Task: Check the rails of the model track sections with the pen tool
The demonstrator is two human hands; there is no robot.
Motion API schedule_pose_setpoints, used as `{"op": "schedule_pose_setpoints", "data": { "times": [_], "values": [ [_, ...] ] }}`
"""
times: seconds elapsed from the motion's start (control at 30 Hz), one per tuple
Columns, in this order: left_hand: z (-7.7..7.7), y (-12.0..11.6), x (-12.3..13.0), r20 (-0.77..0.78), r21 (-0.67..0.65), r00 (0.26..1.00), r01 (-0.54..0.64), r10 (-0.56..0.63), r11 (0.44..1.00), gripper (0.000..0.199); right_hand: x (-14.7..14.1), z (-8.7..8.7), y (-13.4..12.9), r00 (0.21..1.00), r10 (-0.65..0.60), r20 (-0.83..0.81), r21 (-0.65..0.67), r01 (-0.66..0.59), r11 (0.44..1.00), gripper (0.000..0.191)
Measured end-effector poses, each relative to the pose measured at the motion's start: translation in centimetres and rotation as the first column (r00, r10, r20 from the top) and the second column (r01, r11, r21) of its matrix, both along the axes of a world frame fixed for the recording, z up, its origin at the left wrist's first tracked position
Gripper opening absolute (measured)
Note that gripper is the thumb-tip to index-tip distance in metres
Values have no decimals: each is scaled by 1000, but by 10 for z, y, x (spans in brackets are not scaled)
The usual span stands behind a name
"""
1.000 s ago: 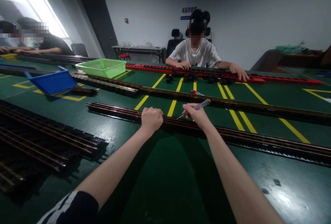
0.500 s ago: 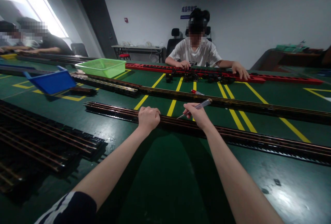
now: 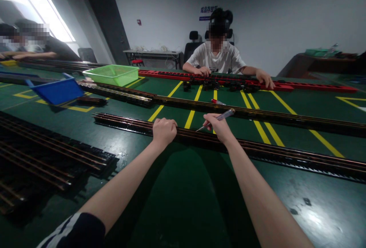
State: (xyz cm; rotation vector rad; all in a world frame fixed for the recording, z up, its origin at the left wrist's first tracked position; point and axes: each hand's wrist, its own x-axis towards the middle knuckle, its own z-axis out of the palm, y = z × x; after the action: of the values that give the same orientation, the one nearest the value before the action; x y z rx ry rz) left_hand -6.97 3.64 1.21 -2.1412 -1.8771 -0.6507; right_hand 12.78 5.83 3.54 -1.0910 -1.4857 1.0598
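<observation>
A long black rail with copper-coloured strips (image 3: 280, 153) lies across the green table in front of me. My left hand (image 3: 165, 130) is closed around the rail, left of the middle of the view. In my right hand (image 3: 216, 126) is a screwdriver (image 3: 225, 115) with a clear handle, held tilted like a pen. Its thin shaft slants down to the left, and the tip meets the top of the rail between my hands. What the tip touches there is too small to make out.
Behind lies another long dark rail (image 3: 257, 116), with a red-tipped tool (image 3: 217, 102) beside it. A blue bin (image 3: 58, 90) and green basket (image 3: 114, 75) stand left; more rails (image 3: 54, 150) lie near left. Across the table, a person's hands (image 3: 264, 78) rest on a red rail (image 3: 320, 87).
Almost nothing differs. Both hands and the screwdriver keep their places on the rail; the view has shifted very slightly.
</observation>
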Motion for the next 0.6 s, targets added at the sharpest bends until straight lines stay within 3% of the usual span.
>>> {"op": "schedule_pose_setpoints", "data": {
  "times": [0.6],
  "values": [
    [-1, -1, -1, 12, 0, 1000, 11, -11, 1000, 36, 3, -3, 2, 998, -46, -51, 20, 47, 999, 32]
  ]
}}
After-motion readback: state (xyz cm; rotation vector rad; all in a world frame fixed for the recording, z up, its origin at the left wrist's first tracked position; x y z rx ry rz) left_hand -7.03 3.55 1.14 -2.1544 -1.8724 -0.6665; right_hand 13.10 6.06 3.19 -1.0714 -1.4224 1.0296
